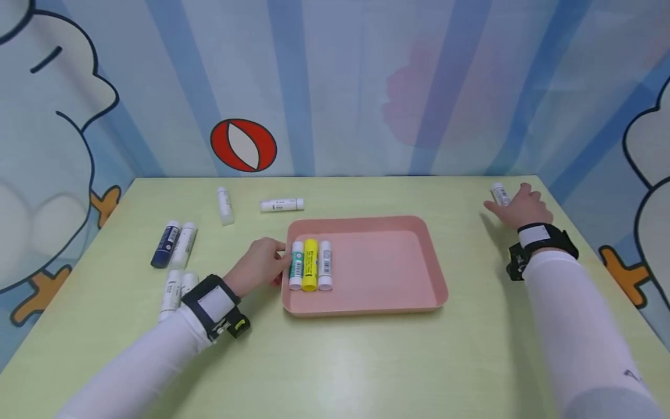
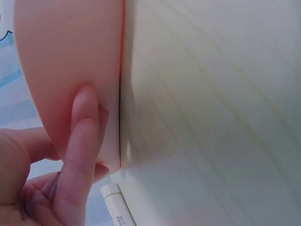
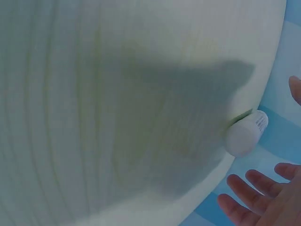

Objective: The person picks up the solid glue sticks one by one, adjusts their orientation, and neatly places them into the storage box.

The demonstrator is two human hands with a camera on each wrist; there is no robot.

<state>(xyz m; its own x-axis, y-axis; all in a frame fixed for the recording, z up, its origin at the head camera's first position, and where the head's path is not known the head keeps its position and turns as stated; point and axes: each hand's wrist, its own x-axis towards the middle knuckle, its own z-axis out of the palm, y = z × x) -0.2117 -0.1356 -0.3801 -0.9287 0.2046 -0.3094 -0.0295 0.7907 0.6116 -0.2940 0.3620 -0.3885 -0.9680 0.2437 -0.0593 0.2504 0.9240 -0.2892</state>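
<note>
My left hand (image 1: 260,266) holds the left edge of a pink tray (image 1: 387,267). In the left wrist view, its fingers (image 2: 84,141) press on the tray's outer wall near the rim. Inside the tray, a green-and-white glue stick (image 1: 296,266), a yellow glue stick (image 1: 310,265) and a white glue stick (image 1: 325,266) lie side by side at the left. At the far right, my right hand (image 1: 523,208) hovers with fingers spread beside a white glue stick (image 1: 500,195). The right wrist view shows that glue stick (image 3: 244,134) lying apart from the fingers.
A dark blue glue stick (image 1: 165,244) and a white one (image 1: 183,245) lie at the left, with more white sticks (image 1: 171,291) partly behind my left wrist. Two white sticks lie at the back, one pointing away (image 1: 225,205), one sideways (image 1: 282,205). A patterned curtain (image 1: 340,87) borders the table.
</note>
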